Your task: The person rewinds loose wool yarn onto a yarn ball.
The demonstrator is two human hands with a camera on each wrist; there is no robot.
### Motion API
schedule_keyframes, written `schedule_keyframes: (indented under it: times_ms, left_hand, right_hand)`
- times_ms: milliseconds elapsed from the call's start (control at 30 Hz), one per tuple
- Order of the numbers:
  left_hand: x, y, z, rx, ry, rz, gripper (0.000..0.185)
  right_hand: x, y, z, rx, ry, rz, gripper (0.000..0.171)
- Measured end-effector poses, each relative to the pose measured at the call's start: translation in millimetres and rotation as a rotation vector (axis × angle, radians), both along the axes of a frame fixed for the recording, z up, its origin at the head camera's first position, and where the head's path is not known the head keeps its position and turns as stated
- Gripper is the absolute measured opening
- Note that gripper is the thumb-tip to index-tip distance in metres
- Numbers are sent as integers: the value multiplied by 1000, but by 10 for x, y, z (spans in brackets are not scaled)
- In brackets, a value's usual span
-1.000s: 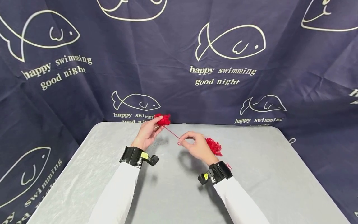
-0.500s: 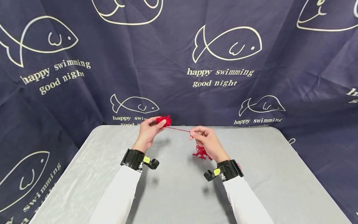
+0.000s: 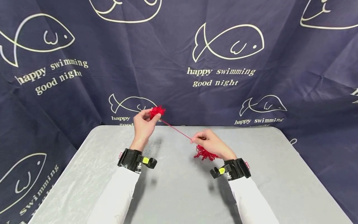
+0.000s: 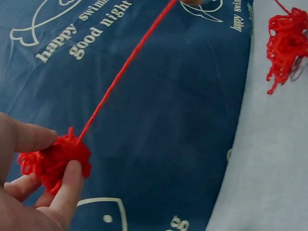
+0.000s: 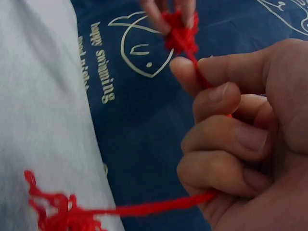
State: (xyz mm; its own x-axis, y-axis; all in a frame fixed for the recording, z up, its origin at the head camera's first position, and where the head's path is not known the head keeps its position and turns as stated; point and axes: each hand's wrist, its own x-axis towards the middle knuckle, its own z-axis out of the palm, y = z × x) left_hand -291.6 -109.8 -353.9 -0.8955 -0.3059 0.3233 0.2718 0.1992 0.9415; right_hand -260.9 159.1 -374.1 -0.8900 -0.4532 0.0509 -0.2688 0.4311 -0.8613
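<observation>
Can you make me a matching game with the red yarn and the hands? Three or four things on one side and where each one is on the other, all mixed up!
Things:
1. small yarn ball
2. loose yarn pile
3. stretched strand
4. fish cloth

Places:
A. lying on the grey table
B. hanging behind the table
C. pinched in the left hand
D. running between the left hand and the right hand

Pairs: 1-C, 2-A, 3-D, 4-B
</observation>
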Motion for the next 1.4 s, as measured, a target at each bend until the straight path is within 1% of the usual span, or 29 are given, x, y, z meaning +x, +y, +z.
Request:
schedule_keyframes:
  times_ms: [100,200,267,333,367,433,500,533,567,600,633,700,800,867,933,1033,1100,1200,1267,1333,1400]
  left_hand:
    - [36,-59,78,26,60,56,32]
    - [70,-136,148,56,104,100,32]
    - [93,-186,193,81,132,117,33]
    - [120,-219,230,98,144,116,34]
    - [136,-223,248,109,148,97,34]
    - [182,-195,287,145,152,15,33]
    - [253,-121,336,154,137,-96,32]
    - [302,-69,372,146,129,-162,32]
    - [358,-14,411,131,120,-227,31]
    - [417,43,455,101,115,-279,30]
    - [478,97,499,48,111,-315,29]
    - [589,191,576,-59,123,-364,27]
    - [691,279,640,-163,166,-388,22]
    - [723,307,652,-176,203,-412,20]
    - [738,323,657,-153,245,-457,18]
    - [754,336,664,-126,311,-510,14]
    - [758,336,671,-125,349,-512,13]
    - [767,325,688,-117,385,-497,18]
    - [770,320,701,-115,396,-486,24]
    - [774,324,711,-113,405,-467,28]
    - [781,340,724,-136,424,-416,29]
  right_hand:
    - [-3,106,-74,-22,-46,37,17]
    - [-23,257,-187,-16,-90,25,21]
    - [-32,356,-259,33,-80,3,22]
    - [-35,431,-311,140,-20,-13,23]
    - [-29,451,-321,205,10,-15,22]
    - [-4,447,-316,315,53,-7,20]
    - [14,387,-291,390,102,12,16]
    - [21,338,-279,406,121,10,14]
    - [28,278,-255,395,138,10,14]
    - [29,211,-237,373,165,4,16]
    - [25,141,-220,339,195,1,19]
    - [29,-2,-184,249,242,-11,26]
    - [32,-214,-138,53,255,18,29]
    - [34,-337,-123,-77,232,49,29]
    - [43,-433,-108,-217,186,88,27]
    - [77,-516,-73,-365,127,105,21]
    - [104,-539,-48,-432,99,95,18]
    - [124,-546,-21,-473,102,59,15]
    - [131,-542,-7,-482,120,42,15]
    - [132,-537,-1,-485,142,32,15]
    - [141,-534,3,-484,166,27,16]
